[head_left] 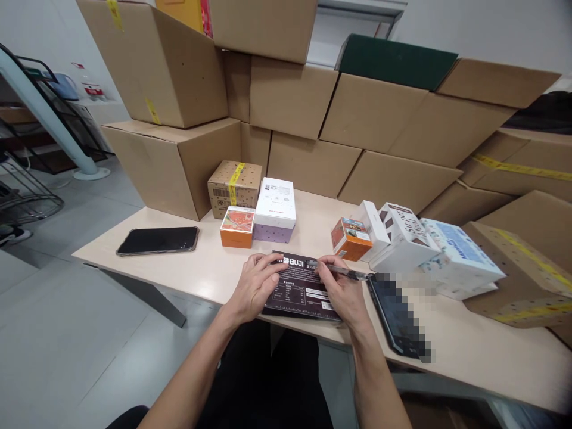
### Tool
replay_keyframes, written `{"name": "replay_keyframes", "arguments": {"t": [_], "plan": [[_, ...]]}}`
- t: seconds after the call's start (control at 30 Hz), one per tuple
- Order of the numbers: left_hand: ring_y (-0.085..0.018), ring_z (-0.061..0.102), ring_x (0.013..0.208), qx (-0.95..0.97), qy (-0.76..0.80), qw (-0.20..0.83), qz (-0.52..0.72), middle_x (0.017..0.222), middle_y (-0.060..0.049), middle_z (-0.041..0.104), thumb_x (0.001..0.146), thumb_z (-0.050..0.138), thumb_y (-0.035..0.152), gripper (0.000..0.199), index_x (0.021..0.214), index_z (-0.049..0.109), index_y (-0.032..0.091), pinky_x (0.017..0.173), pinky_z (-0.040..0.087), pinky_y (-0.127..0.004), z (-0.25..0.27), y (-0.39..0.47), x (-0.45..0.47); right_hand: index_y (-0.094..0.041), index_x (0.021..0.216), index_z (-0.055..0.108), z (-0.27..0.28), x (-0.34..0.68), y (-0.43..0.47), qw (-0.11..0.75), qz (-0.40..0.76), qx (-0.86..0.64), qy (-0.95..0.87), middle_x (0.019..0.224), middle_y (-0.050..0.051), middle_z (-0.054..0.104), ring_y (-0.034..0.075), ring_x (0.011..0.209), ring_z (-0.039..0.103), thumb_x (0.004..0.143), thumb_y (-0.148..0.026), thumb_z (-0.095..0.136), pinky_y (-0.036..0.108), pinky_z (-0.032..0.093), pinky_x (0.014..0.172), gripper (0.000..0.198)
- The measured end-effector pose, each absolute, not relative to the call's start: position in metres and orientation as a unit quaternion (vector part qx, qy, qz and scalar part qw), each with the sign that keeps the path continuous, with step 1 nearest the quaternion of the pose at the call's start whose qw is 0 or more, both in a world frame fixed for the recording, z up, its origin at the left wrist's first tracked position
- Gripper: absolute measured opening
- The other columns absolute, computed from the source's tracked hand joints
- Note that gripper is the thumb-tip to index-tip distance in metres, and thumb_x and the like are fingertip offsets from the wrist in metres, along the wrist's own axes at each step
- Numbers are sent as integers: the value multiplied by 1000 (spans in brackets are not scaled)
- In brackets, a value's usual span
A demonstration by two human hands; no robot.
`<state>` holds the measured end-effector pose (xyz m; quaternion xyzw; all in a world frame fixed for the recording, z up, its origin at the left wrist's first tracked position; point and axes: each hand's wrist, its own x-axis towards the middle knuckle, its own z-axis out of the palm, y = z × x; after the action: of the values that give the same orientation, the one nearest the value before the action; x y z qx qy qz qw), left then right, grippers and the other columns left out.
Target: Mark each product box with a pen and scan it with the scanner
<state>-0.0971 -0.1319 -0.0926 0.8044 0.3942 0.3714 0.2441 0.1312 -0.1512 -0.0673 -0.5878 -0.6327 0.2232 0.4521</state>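
Observation:
A flat dark box [300,286] with white print lies at the table's front edge, in front of my body. My left hand [259,283] rests on its left side, fingers stretched out flat over the surface. My right hand [342,289] is closed around a slim dark pen-like tool [346,271], which slants across the box's upper right corner. Whether it is a pen or a cutter is too small to tell. Just right of this hand lies a black handheld device [393,313], partly blurred out.
A phone [158,240] lies on the table [205,274] at left. An orange box [236,227], a white-and-purple box [276,208] and a taped carton [235,185] stand behind. Several small boxes [402,235] line the right. Stacked cardboard cartons [295,98] wall the back.

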Motion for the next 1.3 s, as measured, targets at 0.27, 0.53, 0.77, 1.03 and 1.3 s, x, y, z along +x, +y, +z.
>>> {"name": "replay_keyframes", "arguments": {"t": [0.27, 0.53, 0.77, 1.03, 1.3], "plan": [[-25, 41, 128, 804, 396, 242, 370, 142, -4, 54, 102, 30, 39, 43, 127, 63, 28, 111, 29, -49, -93, -131, -97, -22, 91, 63, -65, 132, -152, 449, 226, -577, -644, 80, 0, 66, 15, 75, 59, 94, -48, 51, 27, 44, 71, 29], [-24, 43, 128, 804, 398, 238, 373, 142, -3, 55, 103, 31, 37, 41, 127, 63, 29, 111, 30, -48, -94, -131, -98, -21, 103, 58, -78, 133, -159, 656, 199, -556, -469, 84, 0, 64, 11, 59, 54, 92, -46, 55, 25, 46, 56, 28], [-25, 45, 125, 793, 411, 229, 388, 140, -3, 57, 98, 40, 26, 36, 122, 67, 28, 109, 34, -50, -94, -129, -95, -20, 120, 63, -100, 184, -180, 412, -29, -640, -648, 118, 12, 64, 25, 104, 56, 91, -22, 45, 42, 46, 92, 34], [-24, 47, 129, 774, 406, 246, 419, 141, -4, 57, 97, 42, 25, 36, 125, 65, 27, 112, 36, -49, -98, -123, -93, -24, 138, 51, -112, 185, -181, 132, -120, -667, -724, 125, 11, 63, 33, 103, 44, 74, -3, 49, 42, 39, 80, 68], [-23, 47, 132, 767, 412, 258, 417, 144, -5, 55, 100, 40, 31, 36, 126, 64, 25, 112, 36, -48, -97, -126, -94, -16, 137, 52, -114, 197, -203, 231, -179, -680, -673, 115, 16, 64, 30, 103, 51, 94, -22, 40, 46, 41, 93, 44]]}}
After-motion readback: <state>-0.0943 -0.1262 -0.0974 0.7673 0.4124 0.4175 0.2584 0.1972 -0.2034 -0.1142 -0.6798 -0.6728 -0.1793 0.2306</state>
